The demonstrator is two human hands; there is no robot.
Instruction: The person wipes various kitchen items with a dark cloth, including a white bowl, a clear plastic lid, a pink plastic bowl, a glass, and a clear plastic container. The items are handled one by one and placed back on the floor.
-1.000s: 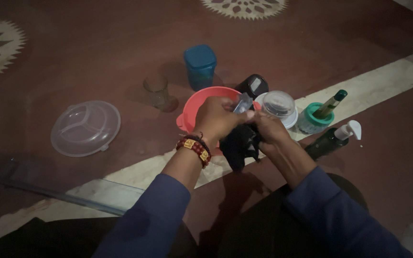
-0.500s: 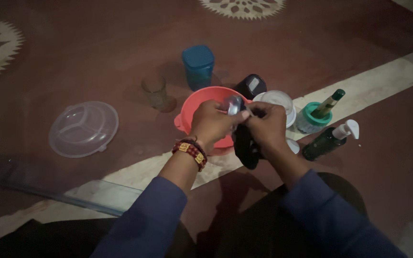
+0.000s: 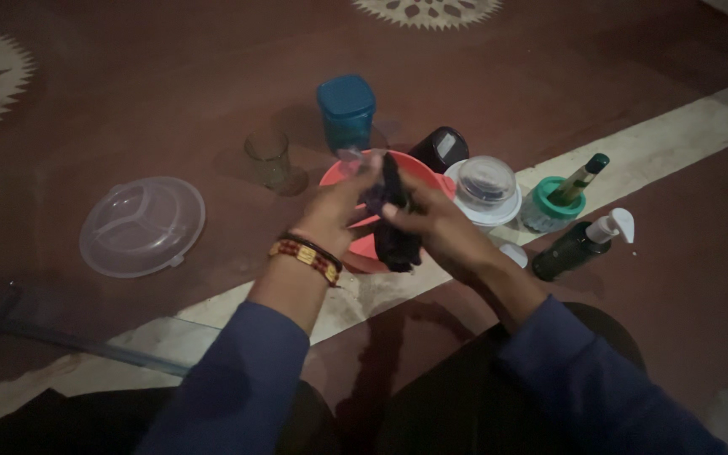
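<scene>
Hanging between both hands [image 3: 381,215]: dark cloth [image 3: 393,232]

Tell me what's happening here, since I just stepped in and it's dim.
A person sitting on the floor works both hands over a red plastic bowl. The right hand grips a dark cloth, and the left hand holds a small clear thing against it; what that is cannot be told. Around them stand a blue container, a glass tumbler, a clear divided lid, a clear-lidded tub and a dark pump bottle.
</scene>
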